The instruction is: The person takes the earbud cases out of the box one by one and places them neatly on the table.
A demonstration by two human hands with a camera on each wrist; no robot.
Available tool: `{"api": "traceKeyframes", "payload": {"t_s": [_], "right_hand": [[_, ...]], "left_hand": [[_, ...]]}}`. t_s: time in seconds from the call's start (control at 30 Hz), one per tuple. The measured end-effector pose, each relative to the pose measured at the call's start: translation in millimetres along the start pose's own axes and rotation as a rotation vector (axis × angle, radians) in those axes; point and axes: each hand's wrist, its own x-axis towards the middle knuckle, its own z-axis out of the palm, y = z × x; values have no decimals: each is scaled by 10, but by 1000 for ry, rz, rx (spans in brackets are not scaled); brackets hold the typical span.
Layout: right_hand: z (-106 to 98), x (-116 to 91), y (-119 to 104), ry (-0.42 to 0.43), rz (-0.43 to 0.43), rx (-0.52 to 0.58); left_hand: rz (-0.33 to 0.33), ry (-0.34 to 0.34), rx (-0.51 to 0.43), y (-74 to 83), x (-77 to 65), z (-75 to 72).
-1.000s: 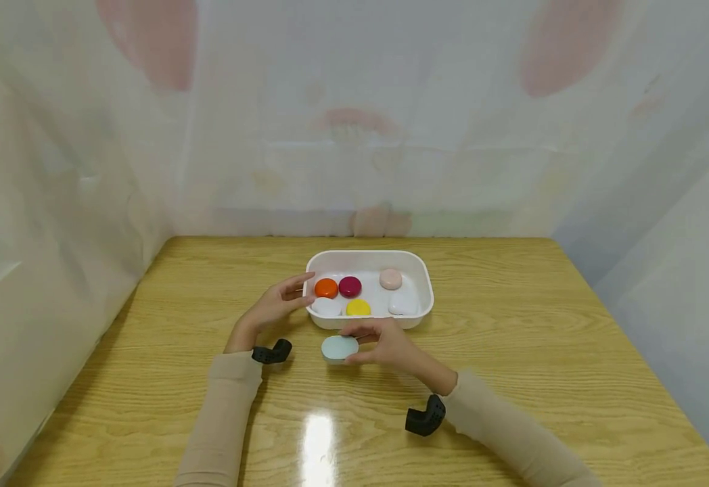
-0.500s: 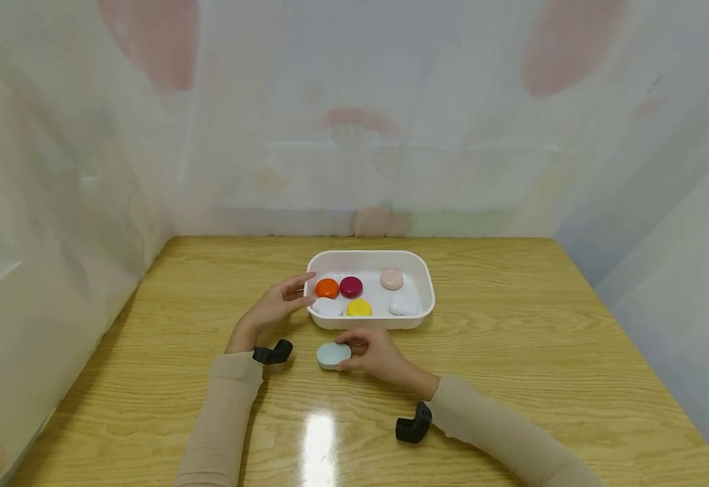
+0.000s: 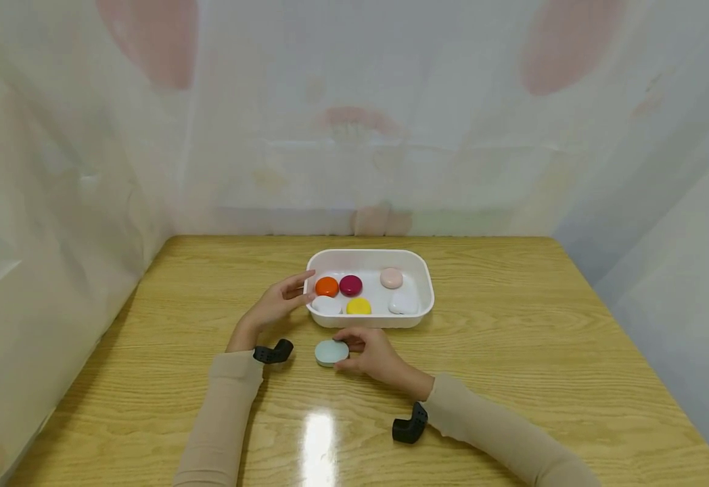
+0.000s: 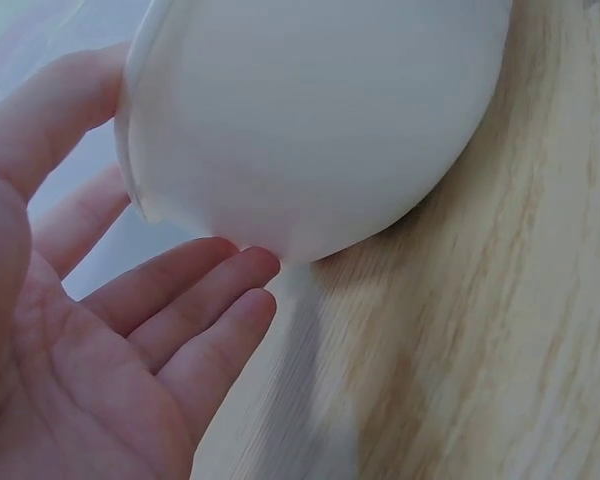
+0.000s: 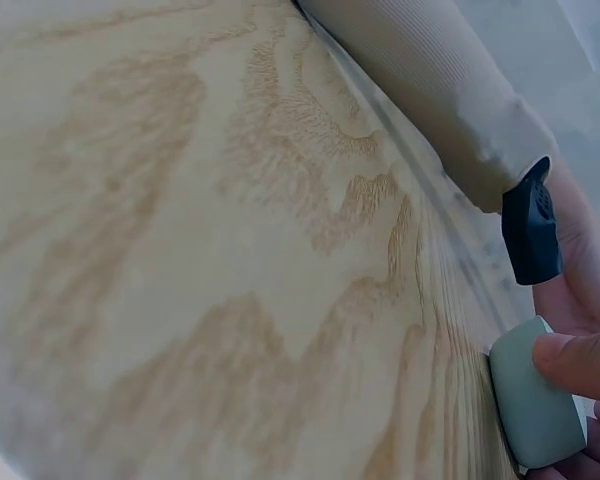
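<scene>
In the head view, a pale green oval block (image 3: pixel 331 353), smooth like a bar of soap, lies against the table in front of the white tray (image 3: pixel 418 322). My right hand (image 3: pixel 374 355) pinches its right side between thumb and fingers; the right wrist view shows the thumb on the block (image 5: pixel 536 400). At the tray's left end, my left hand (image 3: pixel 274 304) holds the rim, thumb and forefinger over the edge. Its other fingertips touch the outer wall in the left wrist view. Inside are orange (image 3: pixel 327 286), crimson (image 3: pixel 351 285), yellow (image 3: pixel 358 306), pink (image 3: pixel 391 278) and white (image 3: pixel 403 303) rounded pieces.
A wooden table (image 3: pixel 513 325) carries everything. Pale hanging sheets (image 3: pixel 354 176) enclose its back and sides. Black wrist mounts (image 3: pixel 273 352) sit on both forearms.
My right hand has brought the pale green block left and toward me, away from the tray's front wall, and has settled lower. The left hand keeps its place on the tray.
</scene>
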Motion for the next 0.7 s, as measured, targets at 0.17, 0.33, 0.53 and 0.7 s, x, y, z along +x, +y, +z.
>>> {"api": "traceKeyframes", "payload": {"t_s": [0.17,0.33,0.53,0.7], "right_hand": [[7,-17,-19,2,-2,-13],[-9,-51,-85,20,-40,-76],[-81,-79,-232,25,-152,-114],[-202,29,-330,82,-255,-72]], "left_hand": [[3,-2,0,-4,8,3],[9,-6,-9,22,-2,18],[16,-11,-13,18,-8,13],[16,-18,-25,15,-12,9]]}}
